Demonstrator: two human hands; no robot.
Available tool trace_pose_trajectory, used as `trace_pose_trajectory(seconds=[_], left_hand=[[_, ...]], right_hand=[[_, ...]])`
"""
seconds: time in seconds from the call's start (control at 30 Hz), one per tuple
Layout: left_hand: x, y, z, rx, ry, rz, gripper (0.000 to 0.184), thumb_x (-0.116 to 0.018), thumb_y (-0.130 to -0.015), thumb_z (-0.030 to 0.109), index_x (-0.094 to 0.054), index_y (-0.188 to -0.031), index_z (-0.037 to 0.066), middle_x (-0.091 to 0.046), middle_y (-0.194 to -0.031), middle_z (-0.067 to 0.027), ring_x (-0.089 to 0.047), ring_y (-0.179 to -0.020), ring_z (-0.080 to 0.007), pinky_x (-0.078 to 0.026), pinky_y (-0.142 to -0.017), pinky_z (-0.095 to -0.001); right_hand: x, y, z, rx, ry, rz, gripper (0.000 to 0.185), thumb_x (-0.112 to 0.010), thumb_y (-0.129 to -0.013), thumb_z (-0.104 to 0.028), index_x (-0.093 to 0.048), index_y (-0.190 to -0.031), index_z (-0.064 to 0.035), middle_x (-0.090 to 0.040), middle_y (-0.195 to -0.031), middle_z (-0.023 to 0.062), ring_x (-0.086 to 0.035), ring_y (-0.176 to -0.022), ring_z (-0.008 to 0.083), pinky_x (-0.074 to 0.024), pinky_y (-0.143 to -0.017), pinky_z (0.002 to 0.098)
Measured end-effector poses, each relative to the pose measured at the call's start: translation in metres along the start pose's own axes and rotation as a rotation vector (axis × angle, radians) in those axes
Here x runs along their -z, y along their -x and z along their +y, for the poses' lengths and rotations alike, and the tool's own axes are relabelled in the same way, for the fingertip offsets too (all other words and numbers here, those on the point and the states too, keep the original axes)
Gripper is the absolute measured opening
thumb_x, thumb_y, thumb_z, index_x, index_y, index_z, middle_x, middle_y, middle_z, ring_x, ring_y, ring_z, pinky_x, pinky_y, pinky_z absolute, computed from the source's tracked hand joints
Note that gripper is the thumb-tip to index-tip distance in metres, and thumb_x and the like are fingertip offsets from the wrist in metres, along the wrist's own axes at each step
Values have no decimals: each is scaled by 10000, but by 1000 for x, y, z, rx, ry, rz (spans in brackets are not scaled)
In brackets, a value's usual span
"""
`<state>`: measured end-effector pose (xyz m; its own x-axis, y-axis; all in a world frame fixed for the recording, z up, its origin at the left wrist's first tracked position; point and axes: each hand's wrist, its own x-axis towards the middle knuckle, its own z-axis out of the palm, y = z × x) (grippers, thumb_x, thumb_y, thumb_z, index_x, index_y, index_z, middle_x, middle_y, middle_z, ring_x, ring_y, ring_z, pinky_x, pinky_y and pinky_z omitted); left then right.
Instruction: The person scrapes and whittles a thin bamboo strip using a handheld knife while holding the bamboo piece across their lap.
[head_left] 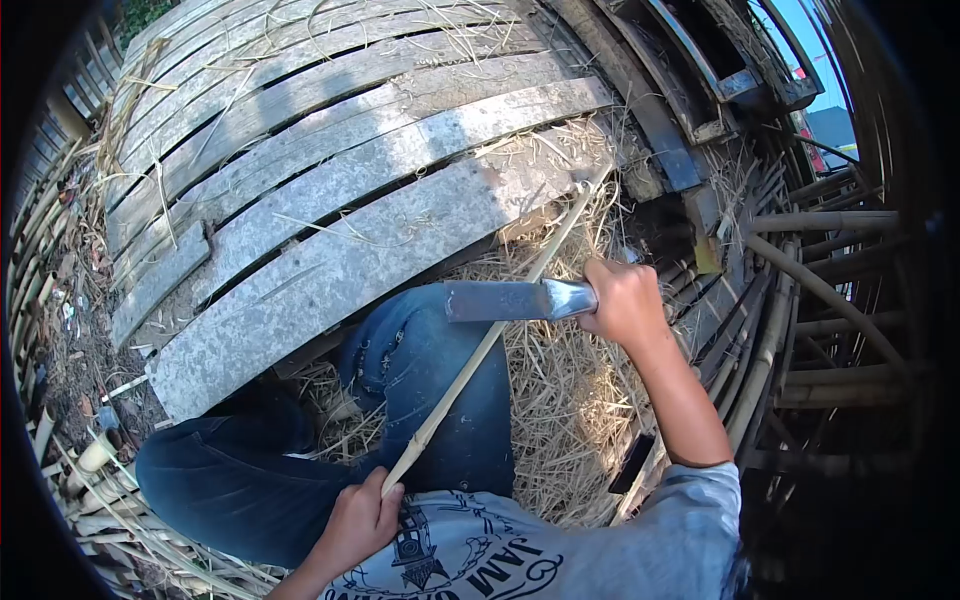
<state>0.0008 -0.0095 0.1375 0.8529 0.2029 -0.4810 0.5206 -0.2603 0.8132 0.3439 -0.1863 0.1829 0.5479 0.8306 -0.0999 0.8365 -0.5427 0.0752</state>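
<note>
A long, pale bamboo strip (pixel 455 390) runs diagonally from my lap up to the edge of the slatted wooden platform (pixel 330 265). Around its lower end, in front of my shirt, my left hand (pixel 362 515) is closed. My right hand (pixel 622 300) grips the handle end of a wide, dark-bladed knife (pixel 497 300). The blade points left and lies across the strip, above my knee; whether it touches the strip I cannot tell. Most of the handle is hidden inside my right fist.
Bamboo shavings (pixel 565 430) cover the ground beside my bent legs (pixel 440 370). Bamboo poles (pixel 820 280) stick out at the right, near a dark wooden frame (pixel 640 90). More cut bamboo (pixel 95 455) lies at the lower left.
</note>
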Motion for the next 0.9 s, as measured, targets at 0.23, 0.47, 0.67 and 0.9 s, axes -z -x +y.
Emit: trace_pose_trajectory(seconds=[0.23,0.47,0.67,0.9], left_hand=[[-3,3,-14,-1,-16,36,225,-546,-966,188,-506,-876,-15,-573,-598,-258,-611,-622,-474,-474,-556,-540],[-4,-5,-25,98,189,-147,218,-533,-974,175,-506,-877,-19,-561,-611,-274,-605,-634,-481,-460,-551,-536],[-5,-6,-28,11,222,-125,229,-518,-987,165,-509,-875,-35,-545,-600,-263,-596,-629,-480,-435,-522,-499],[-12,-7,-42,37,434,-266,345,-425,-1049,241,-484,-832,-21,-464,-572,-136,-492,-520,-217,-400,-532,-374]], right_hand=[[-11,-3,66,-525,17,244,188,-697,-721,-219,-644,-785,-51,-666,-721,218,-670,-719,407,-541,-670,482],[-13,10,-9,-242,-79,224,184,-696,-677,-172,-572,-699,-37,-606,-618,192,-627,-620,410,-513,-587,468],[-17,41,-83,-93,-300,-76,265,-743,-676,-266,-578,-703,-60,-609,-609,132,-635,-561,340,-502,-535,410],[-2,60,-109,-18,-452,-227,527,-753,-760,-539,-578,-779,-42,-634,-656,115,-657,-579,321,-501,-509,426]])
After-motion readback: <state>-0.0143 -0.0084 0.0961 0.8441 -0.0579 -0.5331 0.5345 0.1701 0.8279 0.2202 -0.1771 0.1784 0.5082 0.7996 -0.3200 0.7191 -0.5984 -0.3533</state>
